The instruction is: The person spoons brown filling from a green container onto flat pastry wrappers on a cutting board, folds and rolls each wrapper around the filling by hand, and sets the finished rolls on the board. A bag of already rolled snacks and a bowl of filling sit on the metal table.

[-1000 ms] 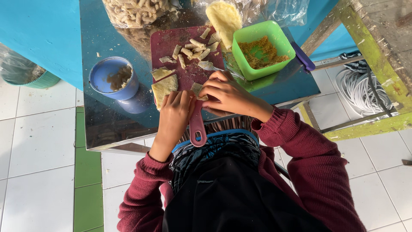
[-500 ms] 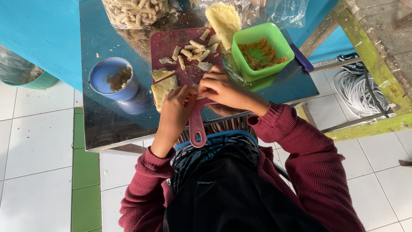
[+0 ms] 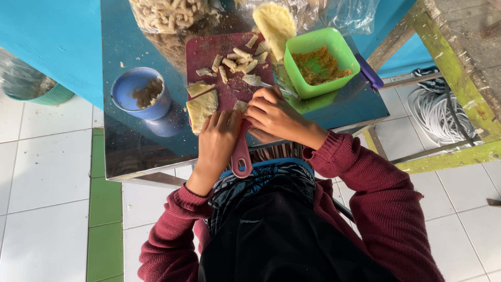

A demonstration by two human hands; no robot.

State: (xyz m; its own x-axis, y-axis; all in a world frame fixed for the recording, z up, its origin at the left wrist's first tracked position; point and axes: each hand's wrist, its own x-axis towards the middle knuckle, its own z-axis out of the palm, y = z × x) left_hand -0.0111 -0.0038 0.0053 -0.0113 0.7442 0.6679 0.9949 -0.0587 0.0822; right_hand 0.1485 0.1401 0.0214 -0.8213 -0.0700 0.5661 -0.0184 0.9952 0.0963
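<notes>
Both my hands meet at the near edge of a dark red cutting board (image 3: 206, 57) with a pink handle. My left hand (image 3: 218, 137) and my right hand (image 3: 272, 116) pinch a small pale wrapper piece (image 3: 240, 105) between their fingertips. Flat yellow wrappers (image 3: 201, 107) lie on the board just left of my left hand. Several small rolled pieces (image 3: 236, 60) are scattered farther up the board. A spoon (image 3: 257, 81) lies next to my right hand's fingers.
A green square bowl (image 3: 336, 42) of brown filling stands right of the board. A blue cup (image 3: 125, 86) with brown paste stands to its left. A plastic bag of rolled snacks (image 3: 167, 13) and a stack of yellow sheets (image 3: 274, 21) sit behind. The steel tabletop (image 3: 130, 141) ends near my lap. A coiled white hose (image 3: 436, 117) lies on the floor.
My hands stay at the board's near edge. The fingers of both have drawn closer around the small wrapper piece.
</notes>
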